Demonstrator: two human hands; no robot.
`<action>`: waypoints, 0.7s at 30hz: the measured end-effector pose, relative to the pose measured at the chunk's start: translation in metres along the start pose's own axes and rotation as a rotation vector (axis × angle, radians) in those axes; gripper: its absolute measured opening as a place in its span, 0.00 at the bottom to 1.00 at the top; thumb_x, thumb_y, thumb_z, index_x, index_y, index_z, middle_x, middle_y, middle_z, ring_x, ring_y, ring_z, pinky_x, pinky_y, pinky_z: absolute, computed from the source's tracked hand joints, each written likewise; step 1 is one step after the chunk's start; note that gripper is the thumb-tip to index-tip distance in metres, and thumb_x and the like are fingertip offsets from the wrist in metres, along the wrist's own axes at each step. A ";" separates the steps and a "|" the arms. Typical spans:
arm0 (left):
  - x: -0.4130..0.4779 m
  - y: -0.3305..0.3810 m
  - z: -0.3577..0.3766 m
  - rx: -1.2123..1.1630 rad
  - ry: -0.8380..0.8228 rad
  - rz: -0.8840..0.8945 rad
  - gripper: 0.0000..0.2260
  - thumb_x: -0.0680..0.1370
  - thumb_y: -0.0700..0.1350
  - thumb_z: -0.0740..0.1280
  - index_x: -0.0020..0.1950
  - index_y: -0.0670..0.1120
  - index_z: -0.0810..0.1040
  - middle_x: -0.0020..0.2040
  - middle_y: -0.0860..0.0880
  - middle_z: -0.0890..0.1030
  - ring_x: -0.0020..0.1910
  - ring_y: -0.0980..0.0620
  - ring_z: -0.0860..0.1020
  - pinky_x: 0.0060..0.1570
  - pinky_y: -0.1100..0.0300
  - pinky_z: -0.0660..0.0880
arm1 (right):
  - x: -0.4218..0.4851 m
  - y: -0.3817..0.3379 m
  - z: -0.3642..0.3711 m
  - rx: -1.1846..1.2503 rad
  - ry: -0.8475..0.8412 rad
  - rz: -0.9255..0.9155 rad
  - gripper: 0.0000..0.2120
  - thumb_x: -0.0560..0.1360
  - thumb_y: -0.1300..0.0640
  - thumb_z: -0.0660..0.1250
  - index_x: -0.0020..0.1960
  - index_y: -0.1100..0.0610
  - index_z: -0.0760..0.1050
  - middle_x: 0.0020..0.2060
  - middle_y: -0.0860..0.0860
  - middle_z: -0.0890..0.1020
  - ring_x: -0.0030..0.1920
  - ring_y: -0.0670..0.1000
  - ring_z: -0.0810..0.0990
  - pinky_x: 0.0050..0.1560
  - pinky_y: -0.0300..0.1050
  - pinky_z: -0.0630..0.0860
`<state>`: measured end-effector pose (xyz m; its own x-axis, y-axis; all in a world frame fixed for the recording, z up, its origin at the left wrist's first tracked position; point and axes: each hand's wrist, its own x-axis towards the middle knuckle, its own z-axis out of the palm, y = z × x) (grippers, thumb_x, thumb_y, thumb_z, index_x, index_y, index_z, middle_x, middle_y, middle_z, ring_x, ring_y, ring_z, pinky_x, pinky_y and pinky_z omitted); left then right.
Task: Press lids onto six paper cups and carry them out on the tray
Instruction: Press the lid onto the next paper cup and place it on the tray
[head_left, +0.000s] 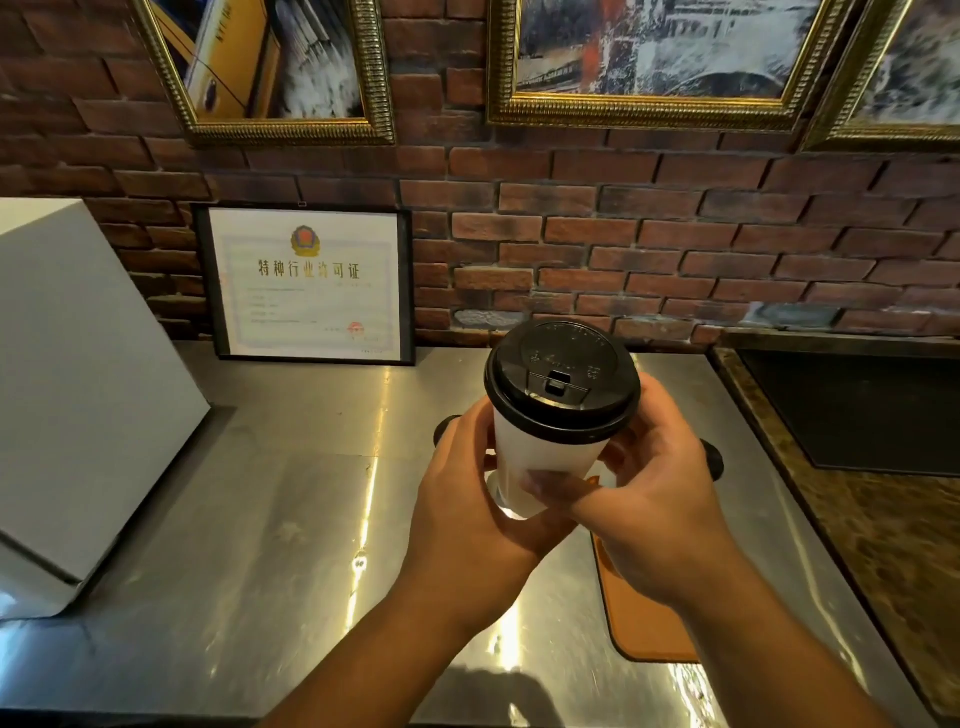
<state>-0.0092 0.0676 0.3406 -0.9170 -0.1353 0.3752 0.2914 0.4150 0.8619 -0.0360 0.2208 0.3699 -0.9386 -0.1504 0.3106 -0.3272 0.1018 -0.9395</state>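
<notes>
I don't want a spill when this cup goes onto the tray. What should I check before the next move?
1. Lid seated on the cup: the rim sits level on the near side; ok.
2. Sip flap closed: too small to read; cannot tell.
3. Left hand grip: fingers curl round the cup wall; ok.
4. Right hand grip: thumb lies across the cup's front; ok.
5. Free spot on the tray: a bare part shows below the hands; ok.
6. Other cups lidded: hidden behind the hands; cannot tell.
</notes>
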 end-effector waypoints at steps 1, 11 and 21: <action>0.000 0.001 0.000 -0.007 0.001 -0.001 0.33 0.65 0.72 0.76 0.65 0.85 0.62 0.62 0.80 0.74 0.64 0.75 0.73 0.47 0.84 0.69 | 0.000 0.000 0.000 0.003 -0.002 0.001 0.41 0.59 0.54 0.88 0.65 0.30 0.75 0.64 0.39 0.83 0.67 0.46 0.81 0.68 0.61 0.80; 0.002 -0.007 0.003 0.041 -0.049 0.040 0.36 0.68 0.62 0.82 0.69 0.76 0.65 0.65 0.77 0.75 0.67 0.72 0.73 0.54 0.81 0.72 | 0.001 -0.001 -0.003 0.033 -0.030 0.002 0.42 0.56 0.42 0.88 0.66 0.30 0.75 0.65 0.38 0.83 0.69 0.44 0.80 0.69 0.63 0.79; 0.002 -0.011 0.007 0.067 -0.068 0.024 0.36 0.67 0.61 0.80 0.70 0.72 0.66 0.66 0.72 0.76 0.67 0.67 0.75 0.61 0.72 0.77 | 0.001 0.001 -0.004 0.037 -0.039 0.025 0.43 0.54 0.32 0.86 0.67 0.27 0.73 0.66 0.37 0.82 0.69 0.42 0.80 0.70 0.64 0.78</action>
<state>-0.0164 0.0689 0.3299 -0.9271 -0.0643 0.3692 0.2964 0.4770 0.8274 -0.0380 0.2250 0.3696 -0.9411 -0.1869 0.2817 -0.2987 0.0694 -0.9518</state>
